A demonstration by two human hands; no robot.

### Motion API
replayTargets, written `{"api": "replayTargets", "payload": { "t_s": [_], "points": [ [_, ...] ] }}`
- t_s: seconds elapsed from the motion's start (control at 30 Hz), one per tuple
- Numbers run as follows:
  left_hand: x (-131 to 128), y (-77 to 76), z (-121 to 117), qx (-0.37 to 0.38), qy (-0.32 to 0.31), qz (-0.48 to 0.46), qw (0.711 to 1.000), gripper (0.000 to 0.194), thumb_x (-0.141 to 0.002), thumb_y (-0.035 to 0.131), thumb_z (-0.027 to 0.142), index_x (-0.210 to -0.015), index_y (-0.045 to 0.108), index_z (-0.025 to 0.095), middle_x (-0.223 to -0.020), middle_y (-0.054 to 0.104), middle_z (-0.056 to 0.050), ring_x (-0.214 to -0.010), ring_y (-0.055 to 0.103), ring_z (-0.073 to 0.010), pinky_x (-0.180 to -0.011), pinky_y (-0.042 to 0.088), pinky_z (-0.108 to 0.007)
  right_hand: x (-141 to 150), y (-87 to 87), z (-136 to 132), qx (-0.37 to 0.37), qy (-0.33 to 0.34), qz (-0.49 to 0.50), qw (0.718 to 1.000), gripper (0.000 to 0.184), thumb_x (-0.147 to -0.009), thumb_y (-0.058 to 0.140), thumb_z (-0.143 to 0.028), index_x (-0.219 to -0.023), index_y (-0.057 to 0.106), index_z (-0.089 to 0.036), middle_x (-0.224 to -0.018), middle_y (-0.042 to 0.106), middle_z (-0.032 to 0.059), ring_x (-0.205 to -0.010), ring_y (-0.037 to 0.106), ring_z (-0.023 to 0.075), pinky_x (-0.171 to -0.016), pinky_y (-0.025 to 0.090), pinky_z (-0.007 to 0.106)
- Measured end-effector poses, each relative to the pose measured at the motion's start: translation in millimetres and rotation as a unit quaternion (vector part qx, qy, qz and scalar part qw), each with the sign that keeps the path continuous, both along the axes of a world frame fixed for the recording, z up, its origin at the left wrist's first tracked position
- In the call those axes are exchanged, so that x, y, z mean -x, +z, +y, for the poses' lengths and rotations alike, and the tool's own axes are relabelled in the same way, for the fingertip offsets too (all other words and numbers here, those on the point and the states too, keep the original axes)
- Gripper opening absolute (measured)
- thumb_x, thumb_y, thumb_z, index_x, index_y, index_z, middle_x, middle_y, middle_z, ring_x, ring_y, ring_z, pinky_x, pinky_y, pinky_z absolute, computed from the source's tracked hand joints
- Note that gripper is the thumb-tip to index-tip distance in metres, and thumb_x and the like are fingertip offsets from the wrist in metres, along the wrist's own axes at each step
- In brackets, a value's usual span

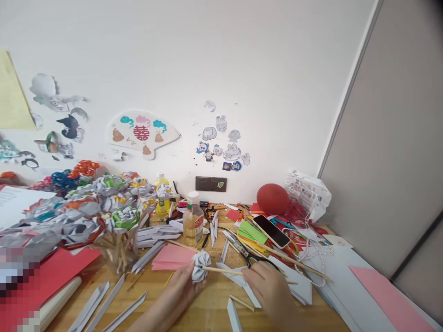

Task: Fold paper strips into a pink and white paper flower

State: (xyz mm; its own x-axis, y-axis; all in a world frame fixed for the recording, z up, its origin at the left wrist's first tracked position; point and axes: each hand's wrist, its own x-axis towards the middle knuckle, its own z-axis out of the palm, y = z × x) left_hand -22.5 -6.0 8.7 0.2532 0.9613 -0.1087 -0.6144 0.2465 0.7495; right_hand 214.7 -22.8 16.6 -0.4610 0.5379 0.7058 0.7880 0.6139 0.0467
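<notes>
My left hand (pixel 180 283) is closed around a small grey-white paper flower (pixel 200 269) at the near middle of the wooden table (pixel 207 313). A thin wooden stick (pixel 223 270) juts out of the flower toward the right. My right hand (pixel 270 288) pinches the other end of that stick, fingers closed, resting over white folded paper pieces (pixel 242 276). Black-handled scissors (pixel 251 258) lie just beyond my right hand.
A heap of finished paper flowers (pixel 97 207) fills the left, over a clear cup of sticks (pixel 117 256). A glass bottle (pixel 193 226), pink paper (pixel 171 258), a phone (pixel 272 230), a red balloon (pixel 272 198) and white folded strips (pixel 104 299) lie around.
</notes>
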Motion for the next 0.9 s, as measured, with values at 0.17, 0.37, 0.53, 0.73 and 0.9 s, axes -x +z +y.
{"api": "replayTargets", "payload": {
  "t_s": [0.17, 0.37, 0.53, 0.73, 0.9],
  "points": [
    [-0.9, 1.6, -0.4, -0.013, 0.017, 0.017, 1.0, 0.031, -0.059, 0.082, 0.038, -0.079, 0.071, 0.017, -0.082, 0.065, -0.002, -0.076, 0.058, -0.0133, -0.072, 0.051, -0.023, 7.5, 5.1, -6.3, -0.103, -0.028, -0.022, 0.994, 0.032, -0.095, 0.035, -0.013, -0.079, 0.061, -0.019, -0.056, 0.054, 0.0012, -0.054, 0.046, 0.0154, -0.052, 0.022, 0.029],
    [-0.9, 2.2, -1.3, -0.033, 0.002, 0.033, 0.999, 0.033, -0.063, 0.079, 0.04, -0.084, 0.071, 0.017, -0.083, 0.067, -0.005, -0.082, 0.059, -0.0172, -0.076, 0.05, -0.025, 9.0, 11.6, -9.5, 0.053, 0.017, 0.029, 0.998, 0.052, -0.1, 0.017, -0.03, -0.069, 0.057, -0.02, -0.056, 0.057, -0.0002, -0.051, 0.051, 0.0123, -0.05, 0.028, 0.026],
    [1.3, -3.1, 1.6, -0.043, -0.002, 0.051, 0.998, 0.031, -0.065, 0.077, 0.04, -0.085, 0.072, 0.017, -0.088, 0.067, -0.006, -0.083, 0.06, -0.0178, -0.08, 0.047, -0.027, 4.0, 14.1, -8.9, 0.009, 0.01, -0.008, 1.0, 0.05, -0.099, 0.02, -0.025, -0.066, 0.057, -0.02, -0.055, 0.056, 0.0009, -0.051, 0.05, 0.0141, -0.049, 0.025, 0.028],
    [-0.8, -8.6, 2.6, -0.086, -0.005, 0.096, 0.992, 0.04, -0.063, 0.078, 0.042, -0.093, 0.07, 0.017, -0.085, 0.069, -0.006, -0.078, 0.059, -0.0177, -0.072, 0.044, -0.023, 5.9, 12.6, -12.1, 0.075, -0.009, -0.007, 0.997, 0.043, -0.098, 0.024, -0.025, -0.07, 0.057, -0.022, -0.058, 0.06, -0.0005, -0.051, 0.054, 0.0133, -0.049, 0.027, 0.027],
    [-0.7, -7.2, 3.1, -0.105, 0.04, 0.174, 0.978, 0.046, -0.06, 0.077, 0.047, -0.094, 0.069, 0.016, -0.085, 0.069, -0.007, -0.08, 0.058, -0.0215, -0.072, 0.042, -0.025, 11.4, 4.7, -10.1, 0.071, -0.027, 0.025, 0.997, 0.046, -0.098, 0.023, -0.026, -0.066, 0.055, -0.021, -0.058, 0.06, 0.0003, -0.053, 0.057, 0.0139, -0.05, 0.03, 0.025]
  ]
}}
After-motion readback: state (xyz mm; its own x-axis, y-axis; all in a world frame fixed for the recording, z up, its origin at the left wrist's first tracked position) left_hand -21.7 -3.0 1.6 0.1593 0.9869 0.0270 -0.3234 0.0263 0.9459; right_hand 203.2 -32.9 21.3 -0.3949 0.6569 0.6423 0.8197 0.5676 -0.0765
